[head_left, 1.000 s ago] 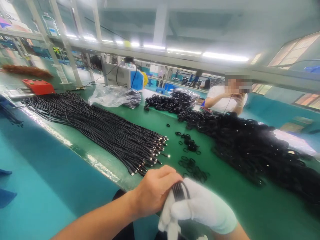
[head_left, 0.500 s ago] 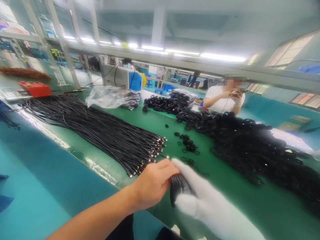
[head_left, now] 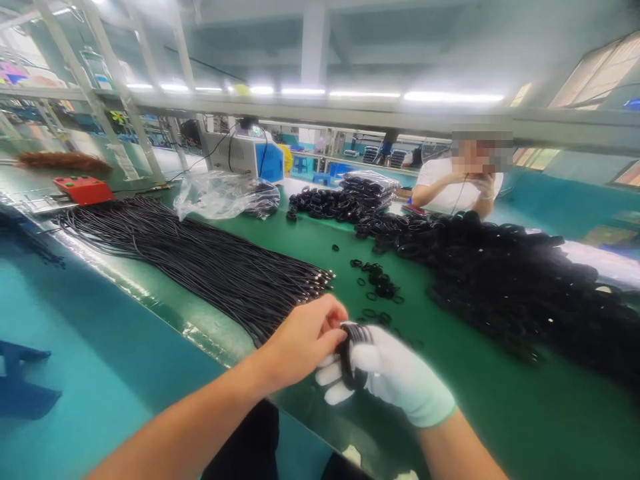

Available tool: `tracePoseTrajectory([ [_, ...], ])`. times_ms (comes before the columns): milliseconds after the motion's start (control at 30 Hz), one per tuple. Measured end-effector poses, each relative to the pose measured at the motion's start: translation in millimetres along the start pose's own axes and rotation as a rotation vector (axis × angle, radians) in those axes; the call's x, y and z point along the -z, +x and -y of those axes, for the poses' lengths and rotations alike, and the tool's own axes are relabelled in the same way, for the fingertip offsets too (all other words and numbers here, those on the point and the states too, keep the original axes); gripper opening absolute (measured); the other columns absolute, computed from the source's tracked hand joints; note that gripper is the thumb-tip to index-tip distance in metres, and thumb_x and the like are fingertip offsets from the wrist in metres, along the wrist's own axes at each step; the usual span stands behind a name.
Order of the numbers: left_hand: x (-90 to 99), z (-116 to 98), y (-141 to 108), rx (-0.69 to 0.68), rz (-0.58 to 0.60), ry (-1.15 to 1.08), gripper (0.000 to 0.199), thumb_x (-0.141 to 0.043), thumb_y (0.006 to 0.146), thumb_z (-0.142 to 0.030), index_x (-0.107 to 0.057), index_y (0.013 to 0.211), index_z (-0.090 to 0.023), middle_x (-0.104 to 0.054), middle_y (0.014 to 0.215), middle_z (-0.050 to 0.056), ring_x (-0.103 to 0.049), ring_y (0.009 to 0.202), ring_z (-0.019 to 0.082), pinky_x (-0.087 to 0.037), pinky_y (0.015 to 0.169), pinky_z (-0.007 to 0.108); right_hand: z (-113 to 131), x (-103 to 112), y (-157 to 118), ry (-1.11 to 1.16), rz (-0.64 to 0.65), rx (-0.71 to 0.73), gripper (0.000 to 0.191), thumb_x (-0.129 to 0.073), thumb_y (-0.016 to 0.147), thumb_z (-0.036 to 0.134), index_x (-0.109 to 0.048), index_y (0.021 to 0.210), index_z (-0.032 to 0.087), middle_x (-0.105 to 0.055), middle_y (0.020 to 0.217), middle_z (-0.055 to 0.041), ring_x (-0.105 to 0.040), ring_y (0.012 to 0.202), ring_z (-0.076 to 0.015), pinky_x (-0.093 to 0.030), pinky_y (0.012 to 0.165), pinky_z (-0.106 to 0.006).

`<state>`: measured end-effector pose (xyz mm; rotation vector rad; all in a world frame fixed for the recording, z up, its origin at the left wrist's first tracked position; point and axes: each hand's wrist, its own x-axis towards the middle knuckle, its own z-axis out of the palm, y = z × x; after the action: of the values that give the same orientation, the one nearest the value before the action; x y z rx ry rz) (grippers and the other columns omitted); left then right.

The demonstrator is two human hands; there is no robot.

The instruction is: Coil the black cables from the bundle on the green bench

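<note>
My right hand (head_left: 397, 370), in a white glove, is wrapped round a coiled black cable (head_left: 346, 367). My bare left hand (head_left: 305, 337) pinches at the upper left of that coil, its fingertips closed on the cable; the exact spot they grip is partly hidden. Left of my hands lies a long row of straight black cables (head_left: 215, 257) with metal plugs at the near right end. Small black rings (head_left: 384, 285) are scattered on the green table (head_left: 465, 407) just beyond my hands.
A big heap of coiled black cables (head_left: 505, 280) covers the right side. Behind the row are a clear plastic bag (head_left: 213, 195) and a blue-and-grey machine (head_left: 270, 162). A red box (head_left: 84, 189) sits far left. Across the table is a person in white (head_left: 435, 175).
My right hand has turned, so its gloved fingers now show beneath the coil. My left hand has shifted slightly up and stays at the coil. The view has moved a little.
</note>
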<state>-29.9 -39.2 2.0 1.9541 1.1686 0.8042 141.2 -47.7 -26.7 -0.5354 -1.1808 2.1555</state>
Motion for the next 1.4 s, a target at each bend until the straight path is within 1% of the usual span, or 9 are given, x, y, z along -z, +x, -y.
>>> tracePoseTrajectory([
  [133, -9.2, 3.1, 8.0, 0.02, -0.046, 0.098, 0.011, -0.05, 0.077, -0.013, -0.059, 0.076, -0.019, -0.061, 0.069, -0.004, -0.055, 0.062, 0.01, -0.039, 0.056, 0.02, -8.6, 8.7, 2.3, 0.023, -0.036, 0.045, 0.023, -0.062, 0.083, 0.025, -0.062, 0.098, 0.008, -0.062, 0.084, -0.0103, -0.063, 0.076, -0.0167, -0.055, 0.067, -0.035],
  [267, -14.9, 6.5, 13.9, 0.024, -0.078, 0.114, 0.013, -0.049, 0.075, -0.013, -0.06, 0.072, -0.019, -0.061, 0.065, -0.003, -0.054, 0.059, 0.01, -0.038, 0.054, 0.019, -14.7, 13.8, 2.8, 0.016, -0.089, 0.078, 0.025, -0.061, 0.084, 0.026, -0.063, 0.101, 0.007, -0.063, 0.086, -0.0117, -0.064, 0.077, -0.0179, -0.055, 0.066, -0.034],
  [600, -20.0, 19.0, 14.0, 0.286, 0.011, -0.207, 0.013, -0.05, 0.07, -0.013, -0.055, 0.081, -0.019, -0.057, 0.062, -0.005, -0.054, 0.047, 0.009, -0.04, 0.044, 0.018, -16.3, 5.5, 6.5, -0.029, -0.123, 0.025, 0.028, -0.063, 0.081, 0.028, -0.061, 0.101, 0.008, -0.063, 0.081, -0.0094, -0.063, 0.071, -0.0173, -0.054, 0.064, -0.033],
  [800, -26.8, 27.0, 15.1, 0.29, 0.01, -0.022, 0.006, -0.058, 0.071, -0.019, -0.057, 0.076, -0.018, -0.058, 0.059, -0.004, -0.054, 0.054, 0.011, -0.037, 0.048, 0.019, -19.1, 2.2, 10.9, -0.166, -0.21, -0.05, 0.022, -0.069, 0.072, 0.025, -0.06, 0.086, 0.01, -0.06, 0.068, -0.0028, -0.059, 0.053, -0.0121, -0.049, 0.05, -0.023],
  [900, -21.2, 24.2, 16.9, 0.271, 0.024, 0.045, 0.011, -0.06, 0.07, -0.024, -0.06, 0.08, -0.019, -0.059, 0.064, -0.003, -0.053, 0.058, 0.012, -0.037, 0.051, 0.02, -21.1, -0.7, 11.5, -0.131, -0.272, -0.067, 0.022, -0.07, 0.069, 0.025, -0.058, 0.081, 0.01, -0.06, 0.065, -0.0027, -0.055, 0.048, -0.0102, -0.045, 0.042, -0.02],
  [1000, -6.6, 24.0, 17.1, 0.199, 0.027, 0.043, 0.019, -0.062, 0.07, -0.028, -0.062, 0.087, -0.02, -0.061, 0.074, -0.002, -0.054, 0.065, 0.013, -0.039, 0.056, 0.021, -20.6, 3.4, 5.1, -0.036, -0.28, -0.064, 0.027, -0.07, 0.072, 0.03, -0.059, 0.087, 0.01, -0.063, 0.072, -0.0061, -0.059, 0.055, -0.014, -0.052, 0.05, -0.028],
  [1167, 11.2, 39.3, 23.4, 0.166, -0.03, 0.14, 0.013, -0.059, 0.076, -0.032, -0.062, 0.081, -0.02, -0.06, 0.072, -0.003, -0.053, 0.066, 0.014, -0.039, 0.06, 0.024, 1.8, 39.4, -20.2, 0.203, -0.468, 0.174, 0.037, -0.071, 0.073, 0.037, -0.059, 0.101, 0.018, -0.065, 0.082, -0.0067, -0.065, 0.077, -0.0223, -0.054, 0.062, -0.035],
  [1300, -11.8, 48.9, 40.9, 0.047, 0.024, 0.284, 0.01, -0.053, 0.08, -0.025, -0.061, 0.078, -0.02, -0.06, 0.075, -0.002, -0.054, 0.073, 0.016, -0.038, 0.066, 0.025, 16.7, 65.2, -32.7, 0.223, -0.697, 0.297, 0.037, -0.071, 0.074, 0.04, -0.061, 0.102, 0.018, -0.067, 0.096, -0.009, -0.064, 0.097, -0.0279, -0.055, 0.076, -0.039],
  [1400, -44.5, 51.6, 59.5, -0.013, 0.095, 0.292, 0.008, -0.055, 0.078, -0.02, -0.062, 0.078, -0.022, -0.061, 0.081, 0.0, -0.056, 0.079, 0.018, -0.038, 0.073, 0.027, 15.6, 68.6, -31.5, 0.211, -0.733, 0.27, 0.035, -0.07, 0.075, 0.038, -0.061, 0.103, 0.018, -0.067, 0.097, -0.0088, -0.066, 0.091, -0.0255, -0.056, 0.071, -0.037],
])
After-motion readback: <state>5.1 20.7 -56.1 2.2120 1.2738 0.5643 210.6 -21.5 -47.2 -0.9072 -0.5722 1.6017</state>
